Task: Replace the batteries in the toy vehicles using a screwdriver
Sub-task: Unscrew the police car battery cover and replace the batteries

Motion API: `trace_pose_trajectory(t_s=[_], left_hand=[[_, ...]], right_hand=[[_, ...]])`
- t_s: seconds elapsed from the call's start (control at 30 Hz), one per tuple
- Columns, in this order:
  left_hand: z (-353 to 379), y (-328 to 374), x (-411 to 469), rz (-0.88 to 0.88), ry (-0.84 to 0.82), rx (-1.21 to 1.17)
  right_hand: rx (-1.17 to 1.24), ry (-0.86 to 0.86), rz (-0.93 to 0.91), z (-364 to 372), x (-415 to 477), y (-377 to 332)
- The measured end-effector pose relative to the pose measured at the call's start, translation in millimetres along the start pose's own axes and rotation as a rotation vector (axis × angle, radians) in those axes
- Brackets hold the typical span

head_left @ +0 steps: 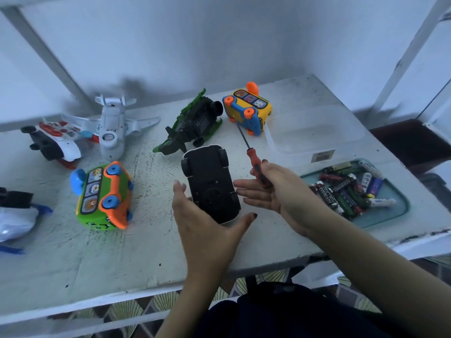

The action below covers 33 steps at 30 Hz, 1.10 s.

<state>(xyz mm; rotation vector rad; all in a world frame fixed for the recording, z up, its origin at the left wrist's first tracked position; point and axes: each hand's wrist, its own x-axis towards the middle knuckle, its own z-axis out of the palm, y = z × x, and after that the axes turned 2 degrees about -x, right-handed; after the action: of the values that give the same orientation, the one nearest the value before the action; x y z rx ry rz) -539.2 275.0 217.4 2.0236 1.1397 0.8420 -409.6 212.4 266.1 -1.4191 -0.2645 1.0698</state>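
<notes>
A black toy car [210, 184] lies upside down mid-table, wheels up. My left hand [205, 228] is spread just below and left of it, fingers straight, thumb reaching under its near end. My right hand [271, 189] is to the car's right; its thumb clamps a red-and-black screwdriver [253, 164] against the palm while the fingers stretch toward the car. The screwdriver's shaft points away, toward the yellow-blue toy bus [249, 111]. A teal tray [400, 211] at the right carries several loose batteries [346, 189].
Other toys lie around the table: a green-orange bus [105, 196], a white plane [112, 128], a red-white vehicle [56, 140], a green-black helicopter [192, 123]. A clear plastic box [314, 132] stands behind the tray. A blue-white toy [14, 215] is at the left edge.
</notes>
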Motion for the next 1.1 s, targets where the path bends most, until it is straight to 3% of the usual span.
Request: trace_pose_trajectory(t_s=[0.13, 0.27, 0.43, 0.7, 0.83, 1.1], left_hand=[[8, -1, 6, -0.093, 0.082, -0.018], [-1, -5, 13, 0.060, 0.115, -0.031], [-14, -10, 40, 0.210, 0.019, -0.012], [-26, -5, 68, 0.172, -0.070, 0.051], [-24, -3, 75, 0.161, -0.040, 0.021], [-35, -6, 82, 0.324, -0.181, 0.136]], right_hand=[[-0.199, 0.063, -0.171, -8, -1, 2], [-0.298, 0.065, -0.236, -17, 0, -1], [-0.540, 0.072, -0.337, -26, -1, -1], [-0.938, 0.006, -0.518, -25, -12, 5], [-0.979, 0.046, -0.541, -23, -15, 4], [-1.050, -0.006, -0.503, -23, -20, -3]])
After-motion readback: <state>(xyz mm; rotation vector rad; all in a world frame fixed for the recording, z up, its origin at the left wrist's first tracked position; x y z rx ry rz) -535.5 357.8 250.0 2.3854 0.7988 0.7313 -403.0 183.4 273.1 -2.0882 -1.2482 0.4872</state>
